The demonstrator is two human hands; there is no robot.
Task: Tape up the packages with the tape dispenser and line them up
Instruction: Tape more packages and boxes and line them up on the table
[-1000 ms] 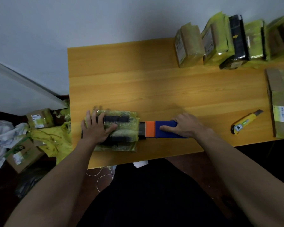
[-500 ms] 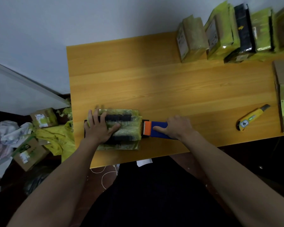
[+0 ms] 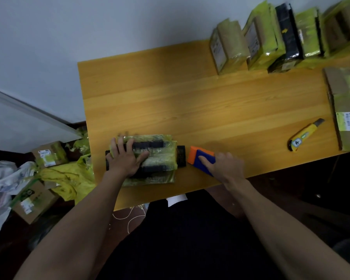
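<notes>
A black package wrapped in yellow-green tape [image 3: 156,158] lies near the front left of the wooden table [image 3: 190,102]. My left hand [image 3: 125,156] presses flat on its left half, fingers spread. My right hand [image 3: 224,166] grips the blue and orange tape dispenser [image 3: 200,158], index finger along its top. The dispenser's orange end sits just right of the package's black end, a small gap between them. Several taped packages [image 3: 271,37] stand in a row at the table's back right.
A yellow utility knife [image 3: 303,136] lies at the right, beside a flat cardboard parcel [image 3: 346,110] at the table's right edge. On the floor to the left are small boxes [image 3: 49,154], yellow tape scraps [image 3: 65,178] and crumpled wrapping.
My right hand has pulled the dispenser a little to the right, off the package's end, and tilted it. My left hand stays pressed on the package.
</notes>
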